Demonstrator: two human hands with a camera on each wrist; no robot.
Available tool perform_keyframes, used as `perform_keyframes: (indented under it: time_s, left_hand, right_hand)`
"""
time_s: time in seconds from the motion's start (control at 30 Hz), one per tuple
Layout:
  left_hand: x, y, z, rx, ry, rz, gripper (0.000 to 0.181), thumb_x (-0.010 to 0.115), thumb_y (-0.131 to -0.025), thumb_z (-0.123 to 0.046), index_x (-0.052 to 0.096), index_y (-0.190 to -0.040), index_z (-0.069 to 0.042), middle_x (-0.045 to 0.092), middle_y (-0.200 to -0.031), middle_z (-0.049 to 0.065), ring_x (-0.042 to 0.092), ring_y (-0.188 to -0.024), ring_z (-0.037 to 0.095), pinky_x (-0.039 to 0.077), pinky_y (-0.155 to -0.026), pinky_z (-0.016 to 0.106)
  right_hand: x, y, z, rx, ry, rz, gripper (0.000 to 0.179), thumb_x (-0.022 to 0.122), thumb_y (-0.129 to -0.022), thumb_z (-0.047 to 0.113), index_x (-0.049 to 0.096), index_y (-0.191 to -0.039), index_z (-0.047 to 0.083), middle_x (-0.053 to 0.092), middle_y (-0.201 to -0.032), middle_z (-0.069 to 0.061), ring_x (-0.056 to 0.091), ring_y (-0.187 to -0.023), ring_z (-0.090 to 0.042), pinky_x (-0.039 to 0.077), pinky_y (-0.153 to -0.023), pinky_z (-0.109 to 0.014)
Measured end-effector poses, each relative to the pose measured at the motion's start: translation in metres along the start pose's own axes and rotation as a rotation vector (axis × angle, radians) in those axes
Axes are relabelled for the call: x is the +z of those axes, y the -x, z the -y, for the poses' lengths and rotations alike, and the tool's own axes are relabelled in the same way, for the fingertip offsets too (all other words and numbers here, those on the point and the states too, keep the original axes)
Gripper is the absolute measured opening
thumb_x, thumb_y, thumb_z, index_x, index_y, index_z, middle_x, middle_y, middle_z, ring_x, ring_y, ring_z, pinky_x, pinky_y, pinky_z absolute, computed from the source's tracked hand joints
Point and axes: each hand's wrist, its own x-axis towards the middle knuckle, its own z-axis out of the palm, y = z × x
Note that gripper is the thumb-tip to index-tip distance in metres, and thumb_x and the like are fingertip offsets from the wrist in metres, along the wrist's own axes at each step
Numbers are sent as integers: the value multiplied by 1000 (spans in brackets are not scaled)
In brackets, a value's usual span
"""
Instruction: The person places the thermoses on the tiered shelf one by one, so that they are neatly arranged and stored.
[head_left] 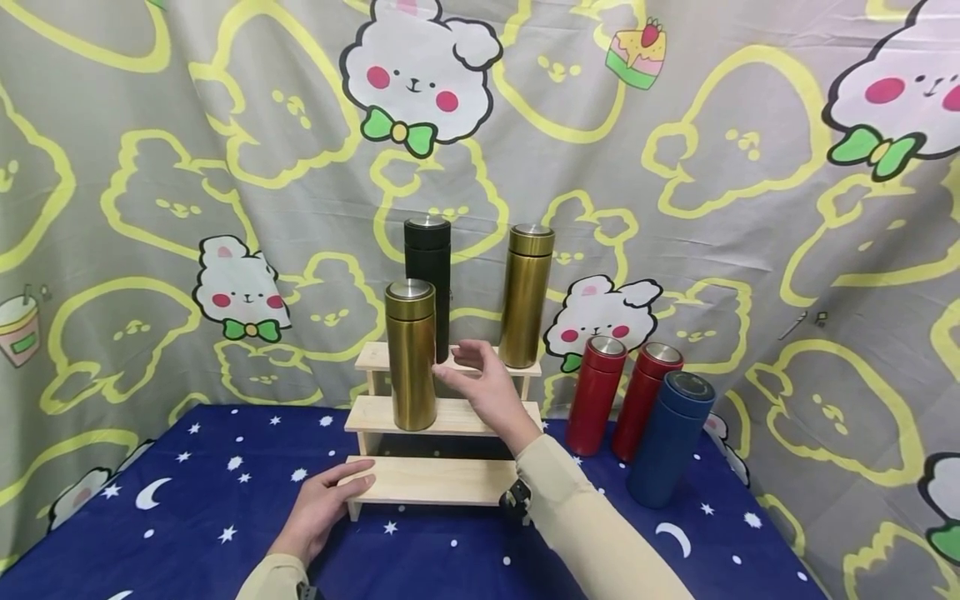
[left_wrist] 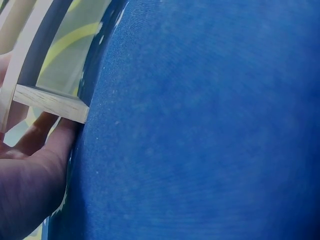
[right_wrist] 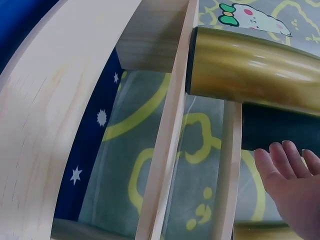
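A three-step wooden stand [head_left: 442, 483] stands on the table. My left hand [head_left: 318, 508] holds the left end of its lowest step; the left wrist view shows fingers around the wooden leg [left_wrist: 50, 102]. On the middle step, toward the left, a gold thermos bottle [head_left: 412, 358] stands upright. Just right of it is my right hand [head_left: 487, 387], thumb and fingers spread with nothing between them. The right wrist view shows a gap between that hand and the gold bottle [right_wrist: 260, 65]. A black thermos bottle [head_left: 427, 258] and another gold thermos bottle [head_left: 527, 292] occupy the top step.
Right of the stand, two red thermos bottles [head_left: 596, 396] and a blue one [head_left: 671, 442] stand close together. Dark blue cloth with stars and moons [head_left: 225, 475] covers the table. Behind hangs a grey patterned curtain [head_left: 300, 217].
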Motion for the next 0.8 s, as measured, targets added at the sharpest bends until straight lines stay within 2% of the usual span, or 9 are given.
perform_keyframes:
  time_s: [0.13,0.23,0.33,0.47,0.57,0.8]
  left_hand:
    - [0,1,0,2,1,-2,45,79,-84,-20,68,-123,0,43,-144,27,60,-110,29,44,-99,53]
    - [0,1,0,6,4,-1,45,79,-84,-20,68,-122,0,43,-143,27,60,-110,29,45,-98,52]
    - [0,1,0,7,4,-1,45,79,-84,-20,68,-122,0,44,-143,27,60,-109,28,46,-98,51]
    - [0,1,0,5,3,-1,45,79,-84,-19,68,-122,0,44,-143,27,60,-109,28,46,-98,51]
    - [0,0,-1,7,3,1,45,79,-84,-20,68,-123,0,44,-143,26,60,-109,28,46,-98,51]
    - [0,0,-1,-6,10,-3,45,79,-84,-20,68,-122,0,44,-143,27,61,-106,26,48,-96,49]
  right_hand:
    - [-5,5,1,-10,-9,-3,66,77,-87,27,46,-136,-4,55,-131,-18,51,-123,-33,47,-98,-41]
    - [-11,9,1,-3,24,-15,65,77,-87,33,49,-135,-1,57,-129,-13,52,-122,-30,47,-99,-42]
    - [-17,18,13,13,67,-20,58,73,-90,30,49,-134,0,57,-129,-13,50,-124,-31,43,-103,-44]
    - [-33,27,14,14,95,-24,51,68,-95,26,49,-134,0,55,-133,-18,49,-125,-33,40,-105,-48]
    - [-48,29,2,0,109,-42,52,67,-95,30,50,-135,1,55,-134,-17,50,-124,-30,37,-107,-50]
    - [-77,48,4,-3,152,-88,51,65,-96,34,51,-135,3,56,-134,-15,49,-125,-28,35,-107,-53]
